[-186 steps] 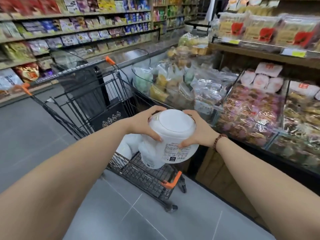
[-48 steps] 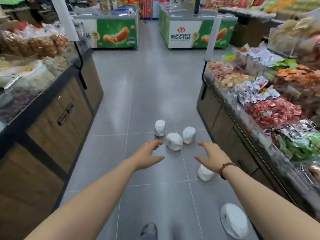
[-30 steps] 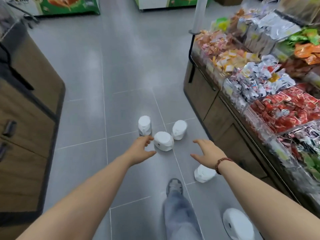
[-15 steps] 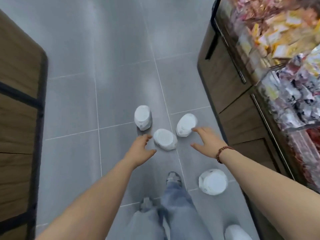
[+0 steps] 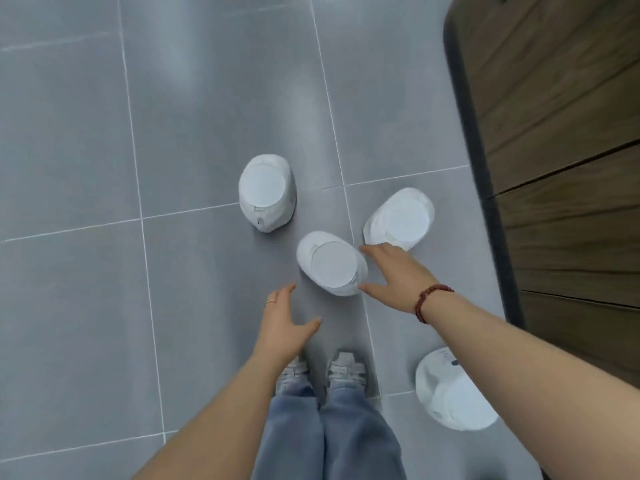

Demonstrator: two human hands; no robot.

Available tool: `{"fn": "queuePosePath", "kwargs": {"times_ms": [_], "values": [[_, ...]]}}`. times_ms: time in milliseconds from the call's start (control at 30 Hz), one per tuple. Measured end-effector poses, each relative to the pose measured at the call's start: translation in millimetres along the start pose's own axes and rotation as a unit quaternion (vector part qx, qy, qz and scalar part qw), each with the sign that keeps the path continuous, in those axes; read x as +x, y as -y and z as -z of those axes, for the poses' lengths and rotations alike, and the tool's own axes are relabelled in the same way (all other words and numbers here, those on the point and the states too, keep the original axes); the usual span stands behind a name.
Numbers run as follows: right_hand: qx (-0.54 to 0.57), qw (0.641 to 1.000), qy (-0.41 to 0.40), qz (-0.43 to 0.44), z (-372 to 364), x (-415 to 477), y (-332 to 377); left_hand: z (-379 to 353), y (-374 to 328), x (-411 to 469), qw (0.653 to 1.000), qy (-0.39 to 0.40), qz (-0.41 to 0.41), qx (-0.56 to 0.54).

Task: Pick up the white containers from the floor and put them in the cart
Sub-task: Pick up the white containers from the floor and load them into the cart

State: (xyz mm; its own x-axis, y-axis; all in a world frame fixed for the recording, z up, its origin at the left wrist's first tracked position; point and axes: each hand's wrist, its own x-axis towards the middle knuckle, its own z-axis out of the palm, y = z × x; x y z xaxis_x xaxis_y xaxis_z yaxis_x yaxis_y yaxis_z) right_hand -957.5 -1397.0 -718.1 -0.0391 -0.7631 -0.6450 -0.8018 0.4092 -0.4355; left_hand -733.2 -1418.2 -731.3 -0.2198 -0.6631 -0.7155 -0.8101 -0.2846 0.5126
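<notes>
Your right hand and left hand flanked the middle container, fingers spread; you needed both palms under its sides.

I am looking straight down at a floor of large grey tiles with pale grout lines, smooth enough that overhead lights are reflecting off it in soft streaks. Along the right edge a wood-grain cabinet with a dark border strip is running beside the tiles like fitted shop furniture. It is reading as a commercial indoor space, though nothing visible is settling which kind.
</notes>
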Motion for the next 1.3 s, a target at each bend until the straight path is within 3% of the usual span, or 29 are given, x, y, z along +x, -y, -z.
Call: {"fn": "queuePosePath", "kwargs": {"times_ms": [167,333,467,667,800,900,967,1100,1200,1300], "values": [[-0.005,1.000,0.001,0.014,-49,78,-18,-47,19,73,0.992,-0.040,0.053,-0.108],[0.035,0.999,0.007,0.016,-84,137,-25,-102,33,115,0.978,-0.027,0.047,-0.203],[-0.012,0.999,0.030,0.035,-109,166,-25,-130,35,128,0.968,-0.065,0.033,-0.240],[0.074,0.995,-0.051,-0.034,-126,165,-22,-123,41,151,0.982,-0.078,-0.007,-0.175],[0.156,0.971,-0.130,-0.124,-135,161,-13,-90,44,174,0.991,-0.039,-0.097,-0.087],[0.161,0.965,-0.150,-0.141,-138,152,-16,-71,47,181,0.988,-0.014,-0.152,-0.034],[0.109,0.978,-0.141,-0.105,-133,147,-23,-68,56,177,0.988,-0.017,-0.150,-0.019],[-0.022,0.996,-0.046,0.070,-108,157,-43,-81,84,160,0.993,-0.022,-0.119,-0.013],[-0.156,0.975,0.041,0.150,-98,180,-47,-95,88,162,0.991,-0.059,-0.111,-0.040],[-0.198,0.961,0.083,0.176,-93,197,-43,-107,89,171,0.983,-0.106,-0.123,-0.081]]}}
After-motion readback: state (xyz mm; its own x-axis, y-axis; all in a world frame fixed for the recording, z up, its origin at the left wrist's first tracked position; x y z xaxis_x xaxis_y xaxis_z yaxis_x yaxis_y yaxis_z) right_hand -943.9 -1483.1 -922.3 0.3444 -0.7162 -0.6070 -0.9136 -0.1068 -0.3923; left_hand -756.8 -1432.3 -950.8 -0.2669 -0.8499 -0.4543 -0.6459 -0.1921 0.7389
